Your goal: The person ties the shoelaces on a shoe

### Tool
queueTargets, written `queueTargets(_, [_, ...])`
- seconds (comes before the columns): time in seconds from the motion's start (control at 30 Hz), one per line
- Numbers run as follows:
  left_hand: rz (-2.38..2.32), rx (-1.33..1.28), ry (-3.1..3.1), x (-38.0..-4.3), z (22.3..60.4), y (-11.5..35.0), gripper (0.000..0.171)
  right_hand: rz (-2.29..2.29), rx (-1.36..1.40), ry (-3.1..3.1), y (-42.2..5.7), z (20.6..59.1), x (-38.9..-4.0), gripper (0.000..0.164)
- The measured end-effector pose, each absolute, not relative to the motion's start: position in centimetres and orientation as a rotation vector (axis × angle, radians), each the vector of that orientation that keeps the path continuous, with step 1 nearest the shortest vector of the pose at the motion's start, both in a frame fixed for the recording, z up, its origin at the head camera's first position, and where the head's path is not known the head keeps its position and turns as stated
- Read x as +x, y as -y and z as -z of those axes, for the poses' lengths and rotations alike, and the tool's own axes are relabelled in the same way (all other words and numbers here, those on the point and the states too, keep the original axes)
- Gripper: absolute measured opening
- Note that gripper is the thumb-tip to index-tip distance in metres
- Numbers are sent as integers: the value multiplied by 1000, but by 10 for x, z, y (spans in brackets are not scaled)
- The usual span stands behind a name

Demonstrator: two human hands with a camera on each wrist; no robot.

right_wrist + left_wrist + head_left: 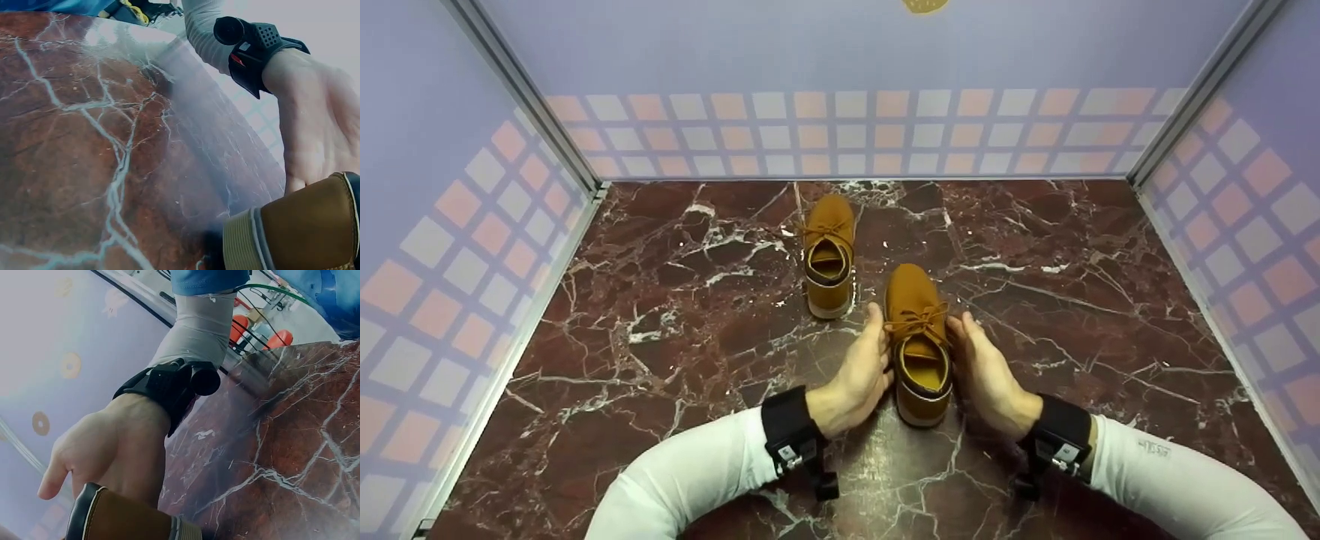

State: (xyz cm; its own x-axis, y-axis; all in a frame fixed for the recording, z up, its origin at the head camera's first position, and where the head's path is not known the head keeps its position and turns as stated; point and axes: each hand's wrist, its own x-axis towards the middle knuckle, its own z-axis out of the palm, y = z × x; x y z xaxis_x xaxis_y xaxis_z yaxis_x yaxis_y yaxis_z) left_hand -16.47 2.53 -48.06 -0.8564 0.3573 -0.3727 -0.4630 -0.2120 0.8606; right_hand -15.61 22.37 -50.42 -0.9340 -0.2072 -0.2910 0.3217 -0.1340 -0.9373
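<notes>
A tan lace-up shoe [912,300] with a dark collar points away from me, between my two hands. My left hand [855,375] is at its left side, thumb raised and fingers against or close to the upper. On the right side, my right hand [994,379] is held the same way, fingertips near the laces. Neither hand's fingers curl round the shoe. Both wrist views show the heel, the left one its brown back [132,514], the right one its ribbed sole edge [243,239]. A matching shoe [830,247] stands farther off to the left, apart from both hands.
Both shoes stand on a dark red marbled tabletop [697,337] with white veins. Pale lilac panels with pink and white squares enclose it at the back [840,135], left [465,225] and right [1252,195]. Black camera straps [795,431] circle the wrists.
</notes>
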Motion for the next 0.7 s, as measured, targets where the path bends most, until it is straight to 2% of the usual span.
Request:
queueTargets(0.3, [-2158,-91,-1651,-190,481,-38,78,2195,187,-1730,-214,506,-187,83])
queueTargets(0.5, [-2122,-181,-1797,-210,479,-46,78,2193,196,-1709,-208,505,-215,85])
queueTargets(0.7, [-2150,-324,-1900,-244,482,-57,78,2244,211,-1699,-200,502,-252,84])
